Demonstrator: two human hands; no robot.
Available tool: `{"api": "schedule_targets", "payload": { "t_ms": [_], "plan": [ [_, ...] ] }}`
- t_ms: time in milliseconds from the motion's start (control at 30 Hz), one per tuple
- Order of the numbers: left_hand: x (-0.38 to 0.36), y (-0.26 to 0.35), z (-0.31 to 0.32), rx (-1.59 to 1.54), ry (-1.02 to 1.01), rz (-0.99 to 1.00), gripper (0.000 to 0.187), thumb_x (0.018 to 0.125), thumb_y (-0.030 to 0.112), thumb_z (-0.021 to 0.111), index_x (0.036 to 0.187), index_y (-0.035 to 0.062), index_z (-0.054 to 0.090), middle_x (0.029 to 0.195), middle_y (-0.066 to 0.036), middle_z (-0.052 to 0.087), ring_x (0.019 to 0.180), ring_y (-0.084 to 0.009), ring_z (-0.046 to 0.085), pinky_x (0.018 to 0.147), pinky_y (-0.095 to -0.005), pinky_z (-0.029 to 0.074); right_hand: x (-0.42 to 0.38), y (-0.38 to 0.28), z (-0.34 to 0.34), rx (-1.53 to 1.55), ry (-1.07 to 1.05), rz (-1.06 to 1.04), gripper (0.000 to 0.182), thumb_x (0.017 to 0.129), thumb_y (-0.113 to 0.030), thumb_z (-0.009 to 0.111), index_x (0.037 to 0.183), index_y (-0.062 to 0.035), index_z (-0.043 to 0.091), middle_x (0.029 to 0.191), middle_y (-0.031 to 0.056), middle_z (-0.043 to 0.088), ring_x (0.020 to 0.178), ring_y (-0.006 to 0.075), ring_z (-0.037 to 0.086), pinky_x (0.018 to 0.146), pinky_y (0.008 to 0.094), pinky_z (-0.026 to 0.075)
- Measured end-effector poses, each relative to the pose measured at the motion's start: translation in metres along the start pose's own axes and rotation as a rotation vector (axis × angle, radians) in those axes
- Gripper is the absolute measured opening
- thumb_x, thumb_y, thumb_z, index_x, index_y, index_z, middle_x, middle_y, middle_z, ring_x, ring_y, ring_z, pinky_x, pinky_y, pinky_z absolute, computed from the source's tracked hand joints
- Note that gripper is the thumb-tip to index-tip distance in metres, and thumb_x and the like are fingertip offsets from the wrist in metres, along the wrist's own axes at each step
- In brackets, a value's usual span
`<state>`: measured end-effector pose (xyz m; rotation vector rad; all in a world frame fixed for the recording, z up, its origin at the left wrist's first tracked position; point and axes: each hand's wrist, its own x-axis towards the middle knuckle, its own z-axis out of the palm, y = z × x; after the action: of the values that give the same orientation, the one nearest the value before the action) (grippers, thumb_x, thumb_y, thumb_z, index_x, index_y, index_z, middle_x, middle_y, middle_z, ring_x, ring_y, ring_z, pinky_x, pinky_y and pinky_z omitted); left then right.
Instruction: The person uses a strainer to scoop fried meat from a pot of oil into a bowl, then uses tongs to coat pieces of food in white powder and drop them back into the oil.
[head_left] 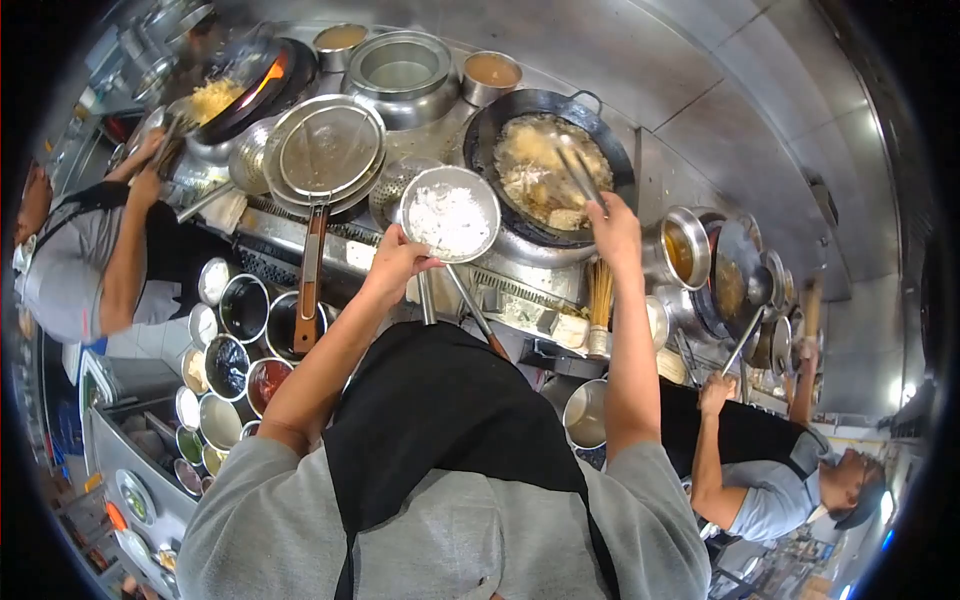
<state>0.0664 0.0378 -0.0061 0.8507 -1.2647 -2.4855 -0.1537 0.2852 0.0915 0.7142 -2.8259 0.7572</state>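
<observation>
My left hand (395,262) grips the near-left rim of a round metal bowl (491,225), thumb and fingers closed on it. White powdery pieces (447,213) lie inside, too coated to name. With my right hand (617,235) I hold metal tongs (578,172), their tips down over the wok (482,150). Pale battered pieces (540,190) fry there in bubbling oil. The bowl is just left of the wok, above the counter's near edge.
Left of the bowl rest large mesh strainers (325,150) and a steel pot (400,75). A bamboo brush (598,300) stands below my right hand. Co-workers stand at woks on the left (90,250) and right (760,470). Sauce pots (245,308) fill the lower left.
</observation>
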Motion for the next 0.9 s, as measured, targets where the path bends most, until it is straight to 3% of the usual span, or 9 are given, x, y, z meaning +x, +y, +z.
{"api": "schedule_targets", "payload": {
  "t_ms": [67, 200, 267, 333, 433, 533, 667, 800, 900],
  "plan": [
    [0.002, 0.0, -0.006, -0.005, -0.016, 0.059, 0.024, 0.081, -0.009, 0.054, 0.096, -0.0005, 0.037, 0.094, -0.012, 0.046, 0.081, -0.0245, 0.06, 0.07, -0.0372, 0.062, -0.013, -0.021, -0.022, 0.063, -0.037, 0.076, 0.039, 0.089, -0.03, 0.06, 0.116, -0.0008, 0.061, 0.095, 0.0244, 0.067, 0.092, 0.0398, 0.064, 0.079, 0.043, 0.05],
    [0.001, 0.003, -0.003, 0.069, 0.002, 0.136, 0.025, 0.08, -0.01, 0.055, 0.089, 0.0027, 0.035, 0.09, -0.008, 0.043, 0.079, -0.0196, 0.057, 0.068, -0.035, 0.062, -0.051, -0.05, -0.049, 0.246, -0.236, -0.094, 0.04, 0.085, -0.026, 0.067, 0.117, -0.002, 0.062, 0.095, 0.0216, 0.068, 0.079, 0.0305, 0.068, 0.074, 0.0383, 0.051],
    [0.0, 0.004, 0.003, 0.124, -0.028, 0.231, 0.026, 0.079, -0.012, 0.055, 0.086, 0.0038, 0.035, 0.088, -0.006, 0.042, 0.079, -0.0167, 0.056, 0.067, -0.0324, 0.061, -0.073, -0.073, -0.04, 0.217, -0.366, -0.052, 0.04, 0.086, -0.028, 0.066, 0.118, -0.0041, 0.061, 0.096, 0.0203, 0.068, 0.078, 0.0309, 0.068, 0.075, 0.0383, 0.051],
    [-0.006, 0.009, 0.015, 0.135, -0.038, 0.223, 0.026, 0.078, -0.012, 0.055, 0.086, 0.0037, 0.035, 0.087, -0.006, 0.042, 0.078, -0.0169, 0.056, 0.066, -0.032, 0.061, -0.091, -0.071, -0.004, 0.196, -0.392, -0.202, 0.038, 0.086, -0.032, 0.064, 0.116, -0.0087, 0.062, 0.093, 0.0203, 0.067, 0.08, 0.0365, 0.066, 0.076, 0.043, 0.051],
    [0.003, 0.005, 0.017, 0.097, -0.029, 0.202, 0.027, 0.078, -0.011, 0.056, 0.086, 0.0032, 0.034, 0.087, -0.007, 0.041, 0.075, -0.0186, 0.057, 0.065, -0.0328, 0.061, -0.099, -0.084, -0.012, 0.12, -0.412, -0.14, 0.032, 0.086, -0.023, 0.068, 0.111, -0.0023, 0.067, 0.098, 0.0172, 0.07, 0.085, 0.0248, 0.069, 0.074, 0.0339, 0.052],
    [0.007, 0.002, 0.014, 0.047, 0.041, 0.159, 0.027, 0.078, -0.012, 0.056, 0.087, 0.0028, 0.035, 0.089, -0.008, 0.041, 0.073, -0.0217, 0.058, 0.065, -0.0345, 0.062, -0.099, -0.068, -0.038, 0.342, -0.332, -0.014, 0.033, 0.086, -0.014, 0.069, 0.116, 0.001, 0.064, 0.104, 0.0133, 0.071, 0.09, 0.0123, 0.064, 0.077, 0.0269, 0.05],
    [0.009, -0.005, 0.012, -0.002, 0.035, 0.039, 0.027, 0.078, -0.012, 0.056, 0.09, 0.002, 0.037, 0.089, -0.009, 0.043, 0.076, -0.0239, 0.058, 0.067, -0.0369, 0.062, -0.084, -0.05, -0.091, 0.426, -0.233, -0.051, 0.032, 0.087, -0.009, 0.067, 0.116, 0.0032, 0.063, 0.099, 0.006, 0.07, 0.087, 0.0077, 0.058, 0.079, 0.0231, 0.047],
    [0.001, -0.012, 0.01, 0.019, -0.013, -0.011, 0.023, 0.082, -0.008, 0.055, 0.099, -0.0008, 0.042, 0.098, -0.012, 0.05, 0.087, -0.0257, 0.061, 0.074, -0.035, 0.061, -0.058, -0.029, -0.11, 0.168, -0.169, 0.001, 0.03, 0.087, -0.012, 0.065, 0.114, 0.0025, 0.065, 0.081, 0.0071, 0.069, 0.074, 0.0086, 0.057, 0.069, 0.0253, 0.046],
    [-0.004, -0.009, 0.009, -0.006, -0.034, -0.057, 0.022, 0.083, -0.007, 0.054, 0.102, -0.003, 0.044, 0.104, -0.016, 0.054, 0.089, -0.0279, 0.063, 0.075, -0.0315, 0.06, -0.027, 0.01, -0.064, -0.149, -0.168, -0.021, 0.032, 0.086, -0.026, 0.064, 0.11, -0.0055, 0.068, 0.094, 0.0196, 0.069, 0.089, 0.0326, 0.067, 0.079, 0.0379, 0.051]
  ]
}}
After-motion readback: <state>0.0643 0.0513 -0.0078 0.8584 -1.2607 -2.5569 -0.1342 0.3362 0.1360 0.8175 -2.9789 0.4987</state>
